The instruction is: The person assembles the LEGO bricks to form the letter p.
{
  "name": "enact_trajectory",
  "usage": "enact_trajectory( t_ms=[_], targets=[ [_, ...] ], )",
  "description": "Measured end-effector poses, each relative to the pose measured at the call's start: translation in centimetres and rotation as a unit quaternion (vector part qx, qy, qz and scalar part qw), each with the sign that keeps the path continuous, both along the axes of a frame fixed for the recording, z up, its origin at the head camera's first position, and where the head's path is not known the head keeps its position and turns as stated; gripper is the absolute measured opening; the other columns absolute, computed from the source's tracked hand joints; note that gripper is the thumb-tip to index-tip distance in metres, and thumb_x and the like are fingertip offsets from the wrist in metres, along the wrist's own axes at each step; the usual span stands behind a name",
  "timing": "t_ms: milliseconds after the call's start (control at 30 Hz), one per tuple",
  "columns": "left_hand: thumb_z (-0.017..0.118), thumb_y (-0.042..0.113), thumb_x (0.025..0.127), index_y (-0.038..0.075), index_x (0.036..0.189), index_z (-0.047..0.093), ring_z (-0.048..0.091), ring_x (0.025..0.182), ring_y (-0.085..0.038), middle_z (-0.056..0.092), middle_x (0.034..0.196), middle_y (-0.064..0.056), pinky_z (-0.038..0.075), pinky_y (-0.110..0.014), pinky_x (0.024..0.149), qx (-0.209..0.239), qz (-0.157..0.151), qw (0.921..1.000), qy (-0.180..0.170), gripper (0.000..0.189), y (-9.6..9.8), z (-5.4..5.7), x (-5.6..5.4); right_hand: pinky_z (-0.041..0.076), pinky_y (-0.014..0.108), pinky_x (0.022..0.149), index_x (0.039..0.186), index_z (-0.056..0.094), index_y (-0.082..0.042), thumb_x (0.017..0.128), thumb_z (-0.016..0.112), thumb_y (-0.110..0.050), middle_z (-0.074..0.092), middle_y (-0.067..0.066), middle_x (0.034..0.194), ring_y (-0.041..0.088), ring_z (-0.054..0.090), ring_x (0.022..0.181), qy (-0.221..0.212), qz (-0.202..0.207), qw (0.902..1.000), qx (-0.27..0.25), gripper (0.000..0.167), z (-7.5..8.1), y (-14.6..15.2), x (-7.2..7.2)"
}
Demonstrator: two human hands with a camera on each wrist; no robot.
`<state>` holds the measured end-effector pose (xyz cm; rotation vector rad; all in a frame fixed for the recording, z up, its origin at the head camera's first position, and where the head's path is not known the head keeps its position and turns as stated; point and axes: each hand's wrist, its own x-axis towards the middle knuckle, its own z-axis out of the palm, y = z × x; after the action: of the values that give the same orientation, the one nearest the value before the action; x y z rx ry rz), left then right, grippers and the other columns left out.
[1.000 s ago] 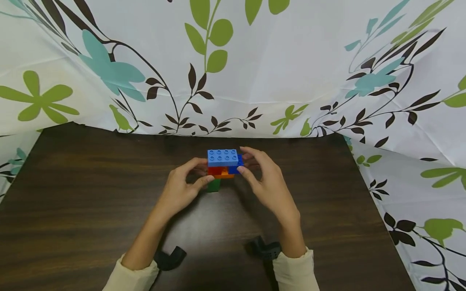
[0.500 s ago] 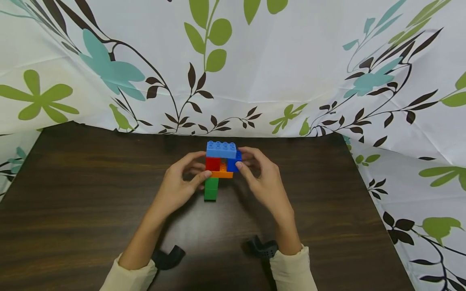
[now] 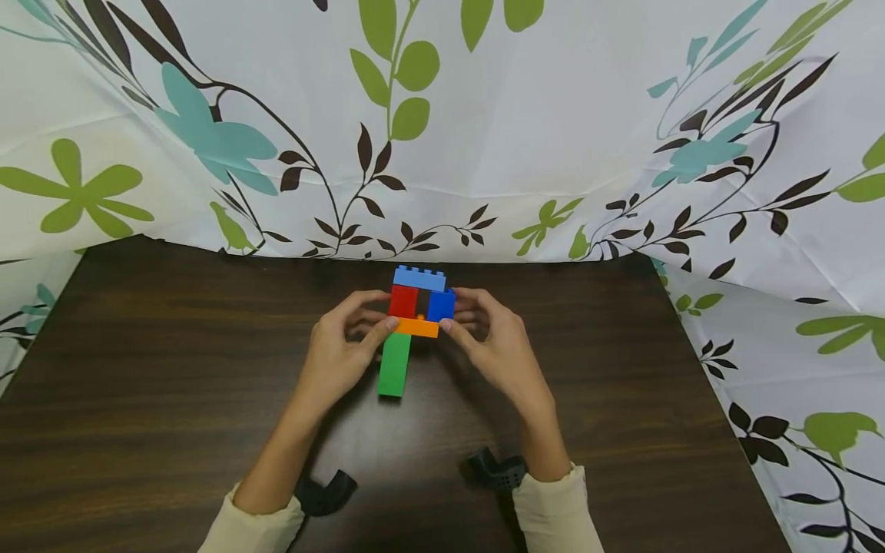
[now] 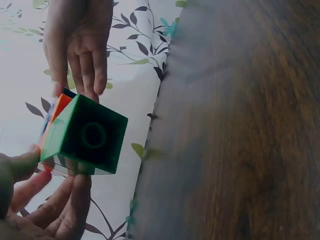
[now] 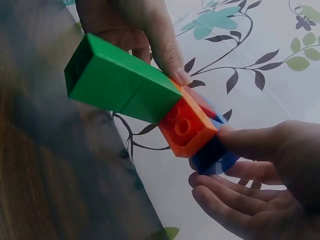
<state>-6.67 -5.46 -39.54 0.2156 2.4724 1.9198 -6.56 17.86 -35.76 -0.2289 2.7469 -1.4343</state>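
Both hands hold up a structure of joined toy building bricks. In the head view its top is a light blue brick, studs upward. Beneath it sit a red brick on the left and a dark blue brick on the right, with a gap between. Both stand on an orange brick, under whose left end hangs a green brick column. The left hand grips the left side, thumb by the orange brick. With thumb and fingers the right hand pinches the right side. The column's hollow underside faces the left wrist camera.
A dark wooden table lies below the hands. Behind it hangs a white curtain with a leaf and flower print. Black curved devices sit at both wrists, by the cream sleeves.
The brick structure has tipped so its lower end swings toward the camera. More of the green column shows, and less of the light blue brick's top. Both hands have kept their hold.
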Motion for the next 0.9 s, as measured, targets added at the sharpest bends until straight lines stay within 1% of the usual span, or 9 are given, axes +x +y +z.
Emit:
enact_trajectory(
  t_ms=[133,233,333,433,500,667,733,767,900],
  targets=[
    [0.075,0.023,0.104,0.009,0.141,0.067,0.073,0.075,-0.017,0.080,0.111,-0.020,0.058,-0.028,0.062,-0.018,-0.001,0.9997,-0.015,0.040,-0.1,-0.2,-0.1,0.062,0.044,0.102,0.146,0.060,0.000,0.095,0.083,-0.011,0.075,0.016,0.124,0.027,0.075,0.109,-0.013,0.005,0.9998,0.012,0.057,-0.5,-0.2,-0.2],
    [0.073,0.021,0.104,0.008,0.142,0.066,0.074,0.077,-0.021,0.079,0.115,-0.021,0.058,-0.028,0.064,-0.019,-0.010,0.9994,-0.028,0.041,-0.2,-0.2,-0.1,0.062,0.044,0.101,0.146,0.062,0.000,0.096,0.081,-0.009,0.076,0.017,0.125,0.028,0.075,0.108,-0.006,-0.001,0.9998,0.020,0.054,-0.9,-0.2,-0.4],
    [0.072,0.017,0.104,0.006,0.145,0.064,0.077,0.086,-0.026,0.078,0.118,-0.021,0.060,-0.033,0.076,-0.029,-0.024,0.9986,-0.036,0.042,-0.3,-0.3,-0.2,0.064,0.044,0.098,0.144,0.064,0.000,0.097,0.080,-0.009,0.074,0.017,0.129,0.028,0.076,0.106,0.003,-0.010,0.9996,0.027,0.050,-1.4,-0.2,-0.5],
    [0.072,0.016,0.104,0.006,0.147,0.063,0.078,0.097,-0.028,0.078,0.119,-0.018,0.057,-0.038,0.087,-0.053,-0.034,0.9973,-0.037,0.045,-0.2,-0.6,-0.2,0.065,0.043,0.094,0.142,0.065,0.001,0.097,0.080,-0.009,0.070,0.019,0.131,0.028,0.077,0.106,0.005,-0.015,0.9995,0.028,0.048,-1.9,-0.2,-0.7],
    [0.072,0.016,0.103,0.006,0.149,0.061,0.078,0.104,-0.030,0.077,0.120,-0.017,0.057,-0.045,0.093,-0.069,-0.040,0.9960,-0.041,0.048,-0.2,-0.7,-0.2,0.065,0.042,0.093,0.140,0.066,0.002,0.098,0.079,-0.009,0.068,0.019,0.130,0.028,0.078,0.106,-0.001,-0.018,0.9993,0.032,0.046,-2.1,-0.3,-0.7],
    [0.070,0.019,0.104,0.007,0.154,0.056,0.075,0.110,-0.034,0.074,0.130,-0.021,0.056,-0.057,0.100,-0.095,-0.055,0.9920,-0.061,0.053,0.0,-1.0,0.0,0.066,0.040,0.088,0.140,0.066,0.003,0.100,0.076,-0.011,0.068,0.019,0.126,0.028,0.079,0.102,-0.015,-0.022,0.9984,0.050,0.043,-3.0,-0.4,-1.0],
    [0.069,0.020,0.105,0.007,0.155,0.054,0.075,0.112,-0.034,0.072,0.133,-0.021,0.057,-0.057,0.101,-0.102,-0.060,0.9906,-0.068,0.054,0.0,-1.0,0.0,0.067,0.038,0.085,0.141,0.065,0.003,0.102,0.074,-0.011,0.067,0.019,0.125,0.027,0.079,0.098,-0.024,-0.020,0.9982,0.051,0.043,-3.3,-0.5,-1.1],
    [0.069,0.020,0.106,0.007,0.156,0.054,0.075,0.112,-0.034,0.072,0.134,-0.022,0.058,-0.055,0.098,-0.102,-0.062,0.9901,-0.073,0.054,0.0,-1.0,-0.1,0.067,0.036,0.083,0.142,0.065,0.003,0.103,0.073,-0.012,0.067,0.018,0.125,0.026,0.080,0.096,-0.029,-0.020,0.9981,0.051,0.043,-3.4,-0.5,-1.1],
    [0.067,0.021,0.107,0.007,0.158,0.051,0.076,0.110,-0.034,0.069,0.138,-0.024,0.065,-0.043,0.080,-0.088,-0.071,0.9879,-0.105,0.055,0.1,-1.1,-0.1,0.066,0.029,0.077,0.143,0.063,0.004,0.104,0.071,-0.010,0.065,0.018,0.123,0.021,0.079,0.089,-0.046,-0.015,0.9979,0.043,0.043,-4.0,-0.5,-1.3]
  ],
)
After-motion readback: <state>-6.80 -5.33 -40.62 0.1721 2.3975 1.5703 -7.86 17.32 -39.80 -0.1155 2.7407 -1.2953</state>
